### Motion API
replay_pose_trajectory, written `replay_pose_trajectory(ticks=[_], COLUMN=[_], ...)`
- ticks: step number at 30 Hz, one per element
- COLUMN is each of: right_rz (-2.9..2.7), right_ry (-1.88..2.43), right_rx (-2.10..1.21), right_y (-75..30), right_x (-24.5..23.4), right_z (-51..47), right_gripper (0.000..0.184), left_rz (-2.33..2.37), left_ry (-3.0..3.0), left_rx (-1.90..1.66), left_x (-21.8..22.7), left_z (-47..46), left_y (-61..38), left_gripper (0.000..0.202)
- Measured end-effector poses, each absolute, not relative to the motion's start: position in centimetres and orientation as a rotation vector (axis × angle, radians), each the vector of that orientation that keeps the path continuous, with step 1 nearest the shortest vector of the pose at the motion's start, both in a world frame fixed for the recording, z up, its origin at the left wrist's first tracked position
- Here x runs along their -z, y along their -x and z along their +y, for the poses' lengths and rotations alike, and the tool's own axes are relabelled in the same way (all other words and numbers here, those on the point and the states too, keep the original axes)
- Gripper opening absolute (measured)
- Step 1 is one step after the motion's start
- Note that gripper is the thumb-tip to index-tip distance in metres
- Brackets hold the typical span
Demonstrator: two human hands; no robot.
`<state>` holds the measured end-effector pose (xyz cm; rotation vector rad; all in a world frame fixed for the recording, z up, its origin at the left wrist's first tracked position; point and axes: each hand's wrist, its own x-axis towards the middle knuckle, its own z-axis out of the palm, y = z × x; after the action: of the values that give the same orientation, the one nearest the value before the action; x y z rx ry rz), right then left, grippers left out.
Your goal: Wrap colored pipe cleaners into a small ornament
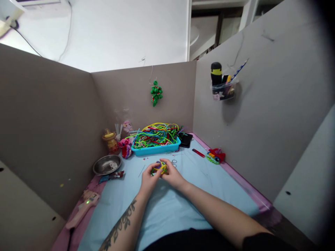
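Observation:
A small roundish piece of bent pipe cleaners (163, 168) in yellow, purple and green is held between my two hands above the middle of the blue cloth. My left hand (149, 177) pinches it from the left with thumb and fingers. From the other side, my right hand (173, 175) has its fingers closed on the same piece. Parts of it are hidden behind my fingers. Just beyond my right hand lies a dark twisted loop (174, 162) on the cloth. To the left of my hands, a thin wire-like piece (141, 170) rests on the cloth.
A blue tray (157, 150) heaped with colourful pipe cleaners stands at the back. A metal bowl (99, 168), a wrapper (112, 176) and a pink glue gun (83, 212) are left. A red cutter (198, 153) and a colourful craft piece (215, 156) lie right. Grey partitions (146, 118) enclose the table.

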<state>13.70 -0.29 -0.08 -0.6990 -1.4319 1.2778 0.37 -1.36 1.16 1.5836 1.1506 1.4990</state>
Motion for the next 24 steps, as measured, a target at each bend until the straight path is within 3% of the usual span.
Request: replay_pose_trajectory(ticks=[5, 11, 15, 24], right_rz=[-1.447, -1.499, -1.566, -2.044], right_ry=[0.673, 0.885, 0.955, 0.676], right_rx=[-1.191, -0.861, -0.517, -0.365], right_y=[-13.5, -13.8, -14.4, -14.5], right_x=[0.1, 0.3, -0.4, -0.9], right_z=[-0.2, -0.5, -0.9, -2.5], right_gripper=[0.038, 0.037, 0.006, 0.016], left_rz=[1.150, 1.099, 1.093, 1.079], left_ry=[-1.639, -1.448, -1.410, -1.276], left_rx=[-1.498, -1.523, -1.534, -1.564], left_x=[-1.4, -0.9, -1.0, -1.1], left_z=[-1.8, -1.2, -1.1, -1.0], left_y=[-0.6, -0.5, -0.5, -0.1], left_gripper=[0.025, 0.031, 0.030, 0.033])
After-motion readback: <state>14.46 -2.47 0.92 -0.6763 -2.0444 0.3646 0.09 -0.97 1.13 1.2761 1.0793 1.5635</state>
